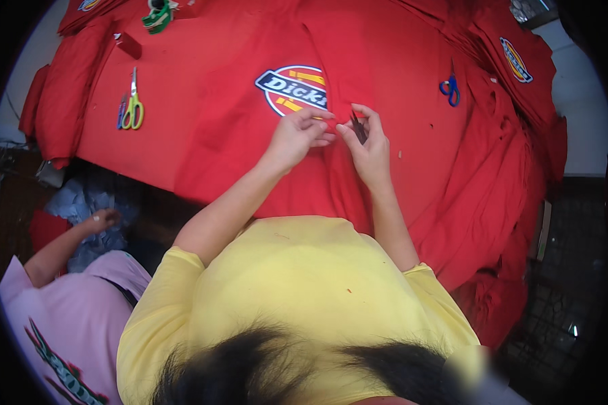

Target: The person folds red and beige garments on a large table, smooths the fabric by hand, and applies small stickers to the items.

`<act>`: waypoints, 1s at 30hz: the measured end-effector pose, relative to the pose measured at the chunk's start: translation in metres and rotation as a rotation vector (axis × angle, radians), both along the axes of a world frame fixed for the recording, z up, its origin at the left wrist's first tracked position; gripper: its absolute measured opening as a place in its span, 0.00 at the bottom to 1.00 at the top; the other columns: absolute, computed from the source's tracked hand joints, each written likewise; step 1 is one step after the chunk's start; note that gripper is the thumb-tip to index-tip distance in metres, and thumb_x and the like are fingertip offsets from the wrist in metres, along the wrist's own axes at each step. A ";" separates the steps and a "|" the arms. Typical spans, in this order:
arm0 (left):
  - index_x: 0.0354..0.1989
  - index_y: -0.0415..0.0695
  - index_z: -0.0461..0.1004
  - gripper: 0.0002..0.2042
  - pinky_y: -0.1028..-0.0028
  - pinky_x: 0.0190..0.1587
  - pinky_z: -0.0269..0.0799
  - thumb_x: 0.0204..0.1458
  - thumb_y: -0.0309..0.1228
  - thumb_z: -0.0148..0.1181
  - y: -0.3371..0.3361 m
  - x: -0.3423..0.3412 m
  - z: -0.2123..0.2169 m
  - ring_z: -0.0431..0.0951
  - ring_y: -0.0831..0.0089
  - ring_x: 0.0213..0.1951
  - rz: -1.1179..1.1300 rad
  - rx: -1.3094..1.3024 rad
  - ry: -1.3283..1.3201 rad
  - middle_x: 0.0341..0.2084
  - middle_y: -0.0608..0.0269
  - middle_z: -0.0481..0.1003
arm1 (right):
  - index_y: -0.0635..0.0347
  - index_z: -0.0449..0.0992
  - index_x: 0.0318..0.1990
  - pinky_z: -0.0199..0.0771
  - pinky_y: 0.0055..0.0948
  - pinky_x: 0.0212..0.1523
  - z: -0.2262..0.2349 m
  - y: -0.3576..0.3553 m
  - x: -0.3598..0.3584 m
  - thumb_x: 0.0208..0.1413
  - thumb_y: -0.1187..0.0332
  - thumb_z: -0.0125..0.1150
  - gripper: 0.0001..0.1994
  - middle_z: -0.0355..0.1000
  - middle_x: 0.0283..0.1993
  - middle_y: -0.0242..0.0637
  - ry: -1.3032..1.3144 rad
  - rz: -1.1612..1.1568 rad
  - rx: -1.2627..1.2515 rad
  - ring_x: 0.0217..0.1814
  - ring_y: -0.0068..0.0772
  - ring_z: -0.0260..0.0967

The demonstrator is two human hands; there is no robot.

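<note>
Your hands met at a fold in the red garment (216,128).
Your left hand (297,135) pinched the fabric by the oval patch (292,89); your right hand (370,145) gripped a small dark tool (359,127); blue scissors (450,88) lay at two o'clock.

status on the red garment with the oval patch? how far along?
Done: can't tell; red pieces are piled at the far right, state unclear. In hand: left hand pinches the red garment beside its oval patch; right hand holds a small dark tool at that spot. Left: unclear. Green scissors and blue scissors lie unused.
</note>
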State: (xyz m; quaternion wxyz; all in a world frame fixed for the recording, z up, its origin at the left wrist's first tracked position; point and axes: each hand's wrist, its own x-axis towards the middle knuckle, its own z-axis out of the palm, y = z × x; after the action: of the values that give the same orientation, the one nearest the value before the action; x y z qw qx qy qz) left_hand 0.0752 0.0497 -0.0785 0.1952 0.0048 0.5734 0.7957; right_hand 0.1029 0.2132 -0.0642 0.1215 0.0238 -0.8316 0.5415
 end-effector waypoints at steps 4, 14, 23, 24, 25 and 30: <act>0.49 0.35 0.70 0.12 0.76 0.44 0.77 0.57 0.23 0.51 -0.002 -0.004 0.005 0.79 0.70 0.40 -0.037 -0.013 -0.002 0.41 0.56 0.75 | 0.65 0.73 0.42 0.70 0.29 0.36 0.025 0.019 0.008 0.53 0.67 0.62 0.13 0.72 0.36 0.44 -0.249 0.085 0.148 0.33 0.33 0.71; 0.50 0.34 0.70 0.12 0.78 0.43 0.76 0.58 0.23 0.50 0.001 -0.005 0.000 0.79 0.73 0.41 -0.090 -0.076 0.067 0.45 0.56 0.74 | 0.62 0.74 0.44 0.70 0.39 0.38 0.010 0.014 0.008 0.57 0.62 0.55 0.14 0.72 0.37 0.44 -0.040 0.117 0.520 0.37 0.47 0.71; 0.50 0.34 0.70 0.12 0.79 0.41 0.75 0.58 0.21 0.48 0.000 -0.005 0.002 0.79 0.73 0.38 -0.079 -0.096 0.070 0.40 0.55 0.75 | 0.64 0.74 0.43 0.71 0.37 0.37 -0.001 0.015 0.004 0.58 0.65 0.56 0.12 0.73 0.37 0.45 0.001 0.078 0.397 0.37 0.46 0.72; 0.51 0.35 0.69 0.13 0.79 0.41 0.75 0.58 0.21 0.48 0.000 -0.005 0.003 0.79 0.72 0.38 -0.076 -0.109 0.076 0.40 0.55 0.75 | 0.64 0.74 0.44 0.71 0.36 0.37 -0.003 0.015 0.003 0.58 0.66 0.56 0.12 0.73 0.37 0.45 0.033 0.055 0.350 0.36 0.45 0.73; 0.52 0.35 0.68 0.14 0.79 0.41 0.75 0.58 0.21 0.48 0.000 -0.004 0.005 0.79 0.72 0.38 -0.070 -0.124 0.083 0.39 0.54 0.75 | 0.65 0.74 0.44 0.71 0.34 0.37 -0.001 0.013 0.001 0.58 0.67 0.56 0.12 0.74 0.37 0.45 0.002 -0.004 0.283 0.36 0.43 0.73; 0.57 0.38 0.63 0.18 0.76 0.42 0.76 0.57 0.19 0.48 0.002 0.000 0.002 0.80 0.70 0.39 -0.044 -0.193 0.155 0.37 0.52 0.76 | 0.66 0.73 0.42 0.70 0.27 0.36 -0.004 0.001 -0.007 0.53 0.70 0.63 0.12 0.73 0.37 0.41 -0.065 0.051 -0.034 0.35 0.26 0.71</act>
State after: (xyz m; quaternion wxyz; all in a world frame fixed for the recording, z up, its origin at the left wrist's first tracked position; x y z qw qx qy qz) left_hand 0.0747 0.0516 -0.0764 0.1674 0.0602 0.6604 0.7295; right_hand 0.0958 0.2143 -0.0679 0.0810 0.0253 -0.8249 0.5588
